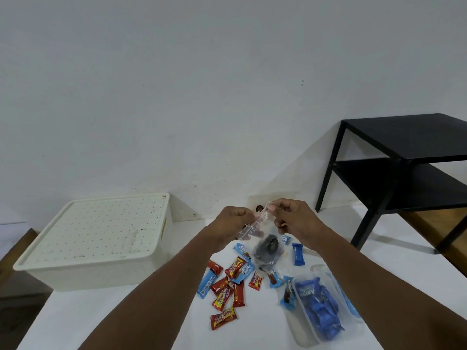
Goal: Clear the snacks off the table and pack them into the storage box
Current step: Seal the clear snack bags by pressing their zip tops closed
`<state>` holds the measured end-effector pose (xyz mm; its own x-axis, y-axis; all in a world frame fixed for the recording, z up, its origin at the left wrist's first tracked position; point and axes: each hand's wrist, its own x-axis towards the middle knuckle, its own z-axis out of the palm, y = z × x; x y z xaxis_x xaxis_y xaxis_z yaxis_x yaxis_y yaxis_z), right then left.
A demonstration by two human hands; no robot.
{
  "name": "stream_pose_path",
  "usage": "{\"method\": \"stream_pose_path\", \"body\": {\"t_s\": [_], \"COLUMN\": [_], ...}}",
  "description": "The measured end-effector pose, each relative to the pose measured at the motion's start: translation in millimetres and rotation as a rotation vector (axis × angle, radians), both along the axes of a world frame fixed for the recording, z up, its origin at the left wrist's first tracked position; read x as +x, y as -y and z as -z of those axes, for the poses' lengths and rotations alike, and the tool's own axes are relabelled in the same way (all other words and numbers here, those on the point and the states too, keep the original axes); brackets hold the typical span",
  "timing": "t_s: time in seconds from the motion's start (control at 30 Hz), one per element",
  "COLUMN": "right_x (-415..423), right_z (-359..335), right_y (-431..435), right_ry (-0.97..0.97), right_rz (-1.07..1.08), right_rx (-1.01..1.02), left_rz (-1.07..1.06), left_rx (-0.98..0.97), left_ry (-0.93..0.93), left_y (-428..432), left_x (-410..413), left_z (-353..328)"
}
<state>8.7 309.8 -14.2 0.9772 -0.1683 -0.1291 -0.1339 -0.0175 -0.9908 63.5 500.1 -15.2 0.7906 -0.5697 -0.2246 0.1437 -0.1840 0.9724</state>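
Observation:
Both hands hold a clear zip bag (265, 245) with dark snacks inside, raised above the white table (126, 322). My left hand (233, 219) pinches the bag's top left edge and my right hand (294, 218) pinches its top right edge. Below the bag lie several red beng-beng bars (228, 293) and several blue wrapped snacks (298, 253) scattered on the table. A clear plastic bag of blue packets (318, 306) lies at the right. The cream storage box (98, 241) stands at the left with its perforated lid on.
A black two-level side table (404, 162) stands at the far right against the white wall. A small dark round object (259, 207) sits on the table behind my hands. The table's left edge drops to a brown floor.

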Motion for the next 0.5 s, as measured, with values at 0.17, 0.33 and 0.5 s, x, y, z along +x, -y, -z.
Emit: {"method": "stream_pose_path", "body": {"t_s": [0.17, 0.33, 0.5], "right_x": [3, 4, 8], "right_z": [-1, -1, 3], "right_y": [-9, -9, -10], "right_ry": [-0.008, 0.001, 0.018], "right_rz": [0.032, 0.004, 0.095], "right_rx": [0.041, 0.057, 0.053], "left_rz": [-0.045, -0.049, 0.013], "left_rx": [0.014, 0.007, 0.086], "left_ry": [0.171, 0.181, 0.154], "left_y": [10, 13, 9], "left_x": [-3, -4, -1], "left_z": [4, 7, 6]}}
